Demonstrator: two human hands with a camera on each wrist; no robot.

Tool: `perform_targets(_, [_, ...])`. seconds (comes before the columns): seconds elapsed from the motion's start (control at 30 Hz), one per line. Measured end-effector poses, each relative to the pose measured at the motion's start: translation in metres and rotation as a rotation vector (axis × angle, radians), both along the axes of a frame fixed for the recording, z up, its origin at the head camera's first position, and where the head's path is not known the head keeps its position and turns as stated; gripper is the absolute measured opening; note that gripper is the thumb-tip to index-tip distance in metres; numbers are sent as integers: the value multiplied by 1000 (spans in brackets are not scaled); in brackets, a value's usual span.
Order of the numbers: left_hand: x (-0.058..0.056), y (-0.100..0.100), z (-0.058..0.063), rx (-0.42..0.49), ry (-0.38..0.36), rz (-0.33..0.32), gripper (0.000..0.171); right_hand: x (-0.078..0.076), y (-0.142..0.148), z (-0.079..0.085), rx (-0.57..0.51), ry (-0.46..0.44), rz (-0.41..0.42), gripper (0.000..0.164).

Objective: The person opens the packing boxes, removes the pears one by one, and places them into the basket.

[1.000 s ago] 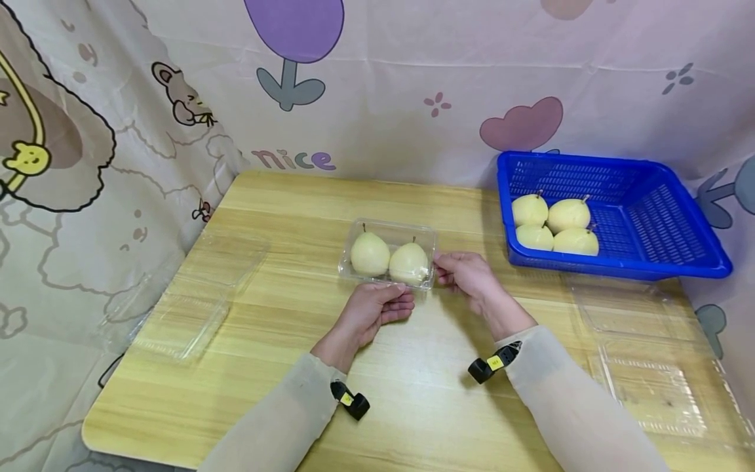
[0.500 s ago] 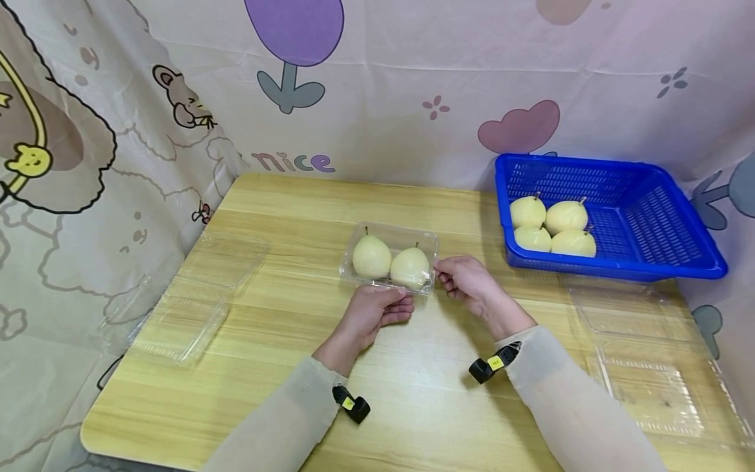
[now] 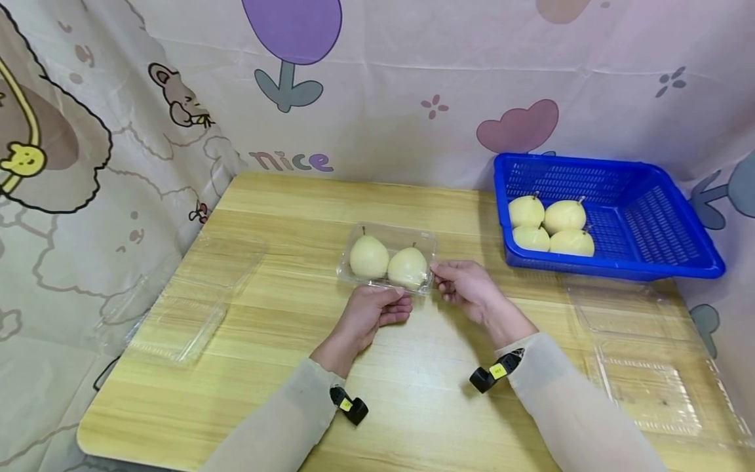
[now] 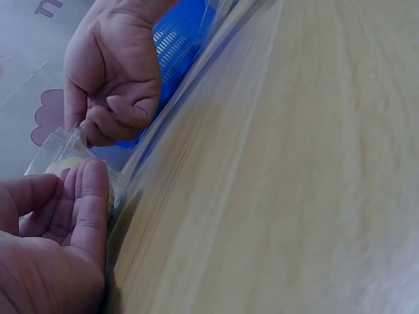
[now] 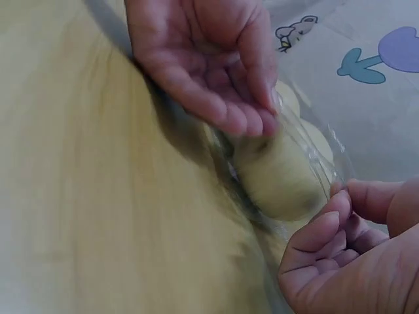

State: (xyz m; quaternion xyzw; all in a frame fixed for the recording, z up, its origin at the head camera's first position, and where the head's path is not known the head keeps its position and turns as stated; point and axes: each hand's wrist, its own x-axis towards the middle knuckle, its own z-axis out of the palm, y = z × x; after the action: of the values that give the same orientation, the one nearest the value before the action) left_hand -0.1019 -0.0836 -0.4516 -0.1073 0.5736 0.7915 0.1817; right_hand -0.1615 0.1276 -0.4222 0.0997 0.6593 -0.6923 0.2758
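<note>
Two pale yellow pears (image 3: 368,257) lie side by side inside a clear plastic clamshell box (image 3: 394,230) on the wooden table. The box's lid is down over them. My left hand (image 3: 377,311) pinches the near edge of the box, thumb on top and fingers below, as the right wrist view also shows. At the right end, near the front corner, my right hand (image 3: 466,283) pinches the rim between thumb and index finger (image 5: 330,226). Its other fingers are curled under. In the left wrist view, my left hand (image 4: 62,242) hides most of the box.
A blue plastic basket (image 3: 655,259) with several pears in its left part stands at the back right. One open clear clamshell (image 3: 177,314) lies at the table's left edge, another (image 3: 655,387) at the right. A printed curtain (image 3: 401,131) hangs behind the table.
My right hand has shifted slightly toward me along the right end of the clamshell box. My left hand has kept its hold at the front edge, and the pears lie as before.
</note>
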Motion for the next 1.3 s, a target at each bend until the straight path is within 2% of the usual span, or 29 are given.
perform_targets(0.37, [1, -1, -1, 6, 9, 2, 30, 5, -3, 0, -73, -35, -30, 21])
perform_targets(0.73, [-5, -3, -1, 48, -42, -1, 27, 4, -10, 3, -86, -23, -64, 25])
perform_targets(1.0, [-7, -1, 0, 30, -46, -18, 29, 1, -10, 6, -72, 1, -67, 25])
perform_targets(1.3, [-8, -1, 1, 20, -49, -24, 29, -5, -7, 5, -40, -26, -2, 21])
